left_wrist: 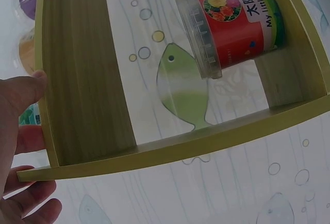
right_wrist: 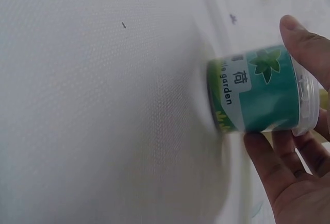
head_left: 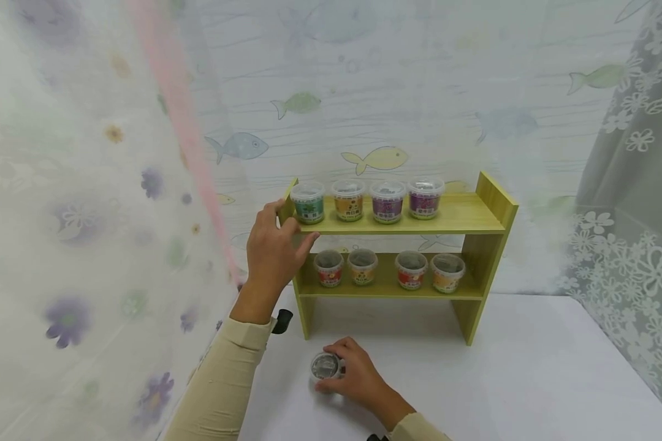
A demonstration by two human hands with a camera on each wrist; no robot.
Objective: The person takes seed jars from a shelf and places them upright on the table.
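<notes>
Gripping the shelf (head_left: 463, 211) at its L end, L hand (head_left: 274, 251) has thumb on the upper board's edge & fingers curled round the side panel. R hand (head_left: 358, 375) is low, in front of the shelf's L part, grasping a teal cup (right_wrist: 270, 87) btwn thumb & fingers; cup's approx upright, on or just over the desk (head_left: 507, 367), can't tell which. Clear lid on, contents unclear. Upper board, L to R: green-blue cup (head_left: 309, 208), orange cup (head_left: 349, 205), 2 purple cups (head_left: 387, 207), all w/ clear lids. Lower board: 4 red/orange cups (head_left: 410, 272) in 2 spaced pairs; contents too small to ID.
</notes>
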